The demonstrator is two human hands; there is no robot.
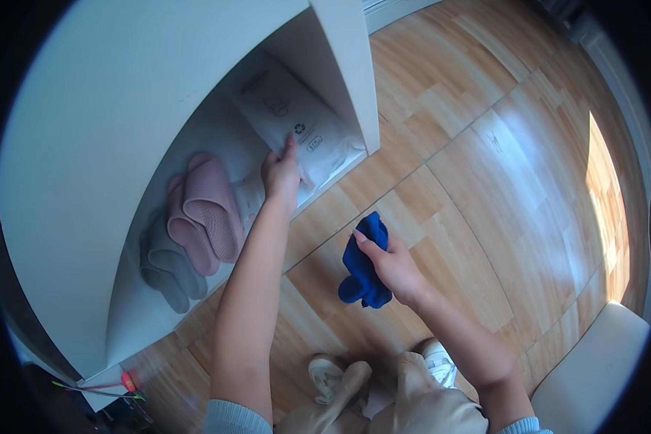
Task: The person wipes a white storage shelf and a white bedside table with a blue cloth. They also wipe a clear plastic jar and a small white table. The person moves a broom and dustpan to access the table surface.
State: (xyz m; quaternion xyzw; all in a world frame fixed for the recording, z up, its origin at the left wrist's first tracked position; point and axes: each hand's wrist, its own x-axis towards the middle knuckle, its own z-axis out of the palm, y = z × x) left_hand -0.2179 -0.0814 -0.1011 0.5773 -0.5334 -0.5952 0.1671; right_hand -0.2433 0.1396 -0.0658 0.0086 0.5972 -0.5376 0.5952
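Note:
My left hand (282, 176) reaches into the low open compartment of a white cabinet, its thumb and fingers at the edge of a whitish printed plastic bag (298, 119), which it grips. My right hand (393, 266) holds a crumpled blue cloth (364, 263) above the floor, to the right of the cabinet. Left of my left hand, on the compartment's base, stand pink slippers (211, 211) leaning together, with grey slippers (171, 266) beside them. Another pale package (248, 198) lies between the pink slippers and my left wrist, partly hidden.
The white cabinet's side panel (347, 70) borders the compartment on the right. Wood-patterned flooring (466, 217) spreads to the right. My shoes (439, 361) are below, a pale padded seat (591, 352) is at lower right, and a red-and-yellow object (127, 381) is at lower left.

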